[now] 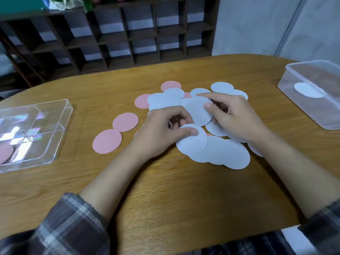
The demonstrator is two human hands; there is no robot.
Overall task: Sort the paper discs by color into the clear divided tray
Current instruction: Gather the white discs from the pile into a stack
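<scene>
Head view: table (165,190) carries a loose pile of discs (226,153) at its middle, white over pink. Risk: thin discs cling, so a pink one could ride under a white into the wrong compartment; a sleeve (70,218) could sweep strays off.

Tray (60,137), left edge: one pink disc (5,153) in the near-left compartment, the others unreadable through glare. Box (312,111), right edge: one white disc (307,90).

Left hand (161,133) pinches the near disc (191,144). Right hand (237,116) pinches the far disc (198,115), maybe several.
</scene>
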